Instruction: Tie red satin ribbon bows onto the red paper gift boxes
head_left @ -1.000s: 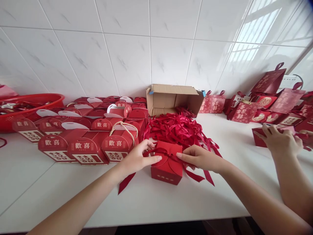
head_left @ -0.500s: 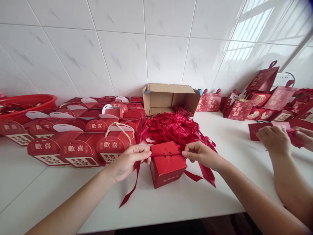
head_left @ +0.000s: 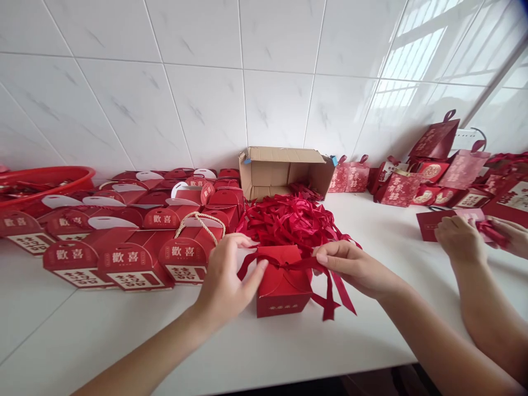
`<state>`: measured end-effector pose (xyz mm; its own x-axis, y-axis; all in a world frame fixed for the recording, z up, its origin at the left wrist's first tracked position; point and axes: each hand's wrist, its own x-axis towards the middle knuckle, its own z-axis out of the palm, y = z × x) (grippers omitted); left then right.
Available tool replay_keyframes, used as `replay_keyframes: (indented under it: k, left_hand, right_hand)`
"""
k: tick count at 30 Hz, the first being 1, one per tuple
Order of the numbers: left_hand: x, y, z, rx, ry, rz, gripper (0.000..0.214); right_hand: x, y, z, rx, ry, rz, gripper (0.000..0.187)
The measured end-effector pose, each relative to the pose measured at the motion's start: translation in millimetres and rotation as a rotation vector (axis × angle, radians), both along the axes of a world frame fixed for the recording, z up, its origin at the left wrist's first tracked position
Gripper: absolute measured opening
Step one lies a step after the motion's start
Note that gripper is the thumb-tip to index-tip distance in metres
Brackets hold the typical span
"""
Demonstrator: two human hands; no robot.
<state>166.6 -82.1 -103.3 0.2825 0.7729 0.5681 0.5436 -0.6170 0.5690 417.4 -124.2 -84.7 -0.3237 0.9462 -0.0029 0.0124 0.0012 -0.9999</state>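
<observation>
A small red gift box (head_left: 284, 294) stands on the white table in front of me, a dark red ribbon (head_left: 295, 265) crossing its top and twisted together at the middle. My left hand (head_left: 229, 275) is at the box's left side, thumb and fingers apart, the thumb tip by the ribbon on the lid. Part of the ribbon curves between that thumb and the fingers. On the right, my right hand (head_left: 350, 267) pinches the ribbon between thumb and fingers, and loose ends hang below it. Behind the box lies a heap of red ribbons (head_left: 292, 217).
Rows of red gift boxes (head_left: 130, 258) fill the left, with a red basin (head_left: 82, 179) behind. A cardboard box (head_left: 284, 155) lies open by the tiled wall. To the right, a co-worker's hands (head_left: 462, 242) handle ribbon near pink and red boxes (head_left: 398, 190).
My left hand has loosened from its pinch and its fingers have spread. The left ribbon end has crossed to the right, where my right hand holds ribbon. The box has turned slightly.
</observation>
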Motion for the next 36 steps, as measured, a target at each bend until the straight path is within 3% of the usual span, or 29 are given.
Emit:
replay_keyframes:
  k: [3,10,17,21,25,28,31,36]
  left_hand:
    - [17.9,-11.7,7.6,0.213,0.112,-0.112,0.033]
    - [44.3,-1.8,26.0,0.296,0.147,-0.176,0.021]
    - [40.8,4.5,21.1,0.302,0.018,-0.109,0.034]
    - [34.4,-0.9,23.8,0.107,0.007,-0.147,0.036]
    - [15.7,-2.5,28.6,-0.175,-0.032,-0.354,0.034]
    - [3.0,2.1,21.4,-0.360,-0.078,-0.268,0.025]
    - [-3.1,8.3,9.2,-0.571,-0.081,-0.136,0.029]
    - [-9.2,15.3,2.5,-0.997,-0.215,-0.305,0.030]
  right_hand:
    - [-9.7,-2.8,10.4,0.017,0.048,-0.012,0.032]
    - [-18.5,-11.9,15.5,0.067,0.034,-0.084,0.027]
    - [-24.8,-11.2,1.0,0.316,-0.485,-0.289,0.027]
    - [-40.3,-1.5,-6.7,0.319,-0.435,-0.191,0.026]
    - [-51.3,3.9,-12.6,0.421,-0.343,-0.320,0.023]
    - [-54.7,4.3,-18.1,0.487,-0.248,-0.313,0.016]
    - [-57.1,3.1,-21.4,0.432,-0.205,-0.234,0.018]
    - [-62.2,1.3,-19.8,0.364,-0.254,-0.250,0.020]
